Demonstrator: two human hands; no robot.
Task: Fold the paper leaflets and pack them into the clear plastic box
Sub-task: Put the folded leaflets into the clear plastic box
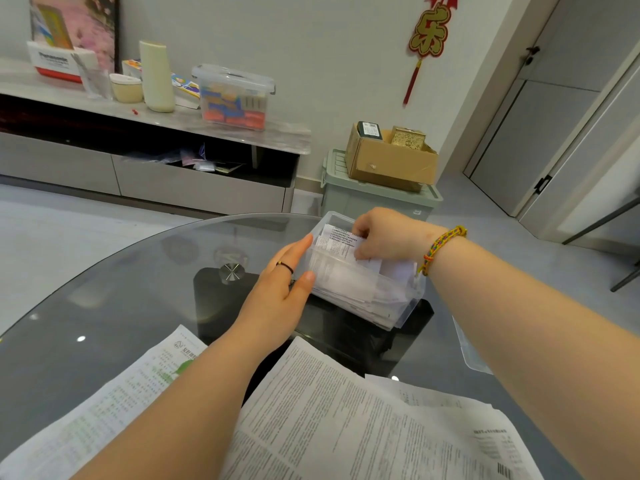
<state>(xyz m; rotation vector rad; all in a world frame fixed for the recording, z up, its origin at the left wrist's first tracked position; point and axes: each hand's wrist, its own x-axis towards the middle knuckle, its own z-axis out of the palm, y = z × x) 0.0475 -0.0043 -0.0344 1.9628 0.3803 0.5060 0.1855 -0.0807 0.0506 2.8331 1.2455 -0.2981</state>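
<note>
A clear plastic box (398, 306) stands on the round glass table, holding several folded white leaflets. My left hand (280, 282) lies flat against the box's left side, fingers straight. My right hand (384, 233) reaches over the top of the box and pinches a folded printed leaflet (341, 242) standing inside it. Unfolded leaflets lie near me: one with green print (114, 403) at the left, a large sheet of dense text (346, 417) in the middle and right.
The glass table (121, 289) has a dark base under it. The box's clear lid (467, 351) lies at the right beneath my forearm. Beyond are a low cabinet (138, 174) with a lidded bin, a green crate (377, 199) carrying a cardboard box, and doors.
</note>
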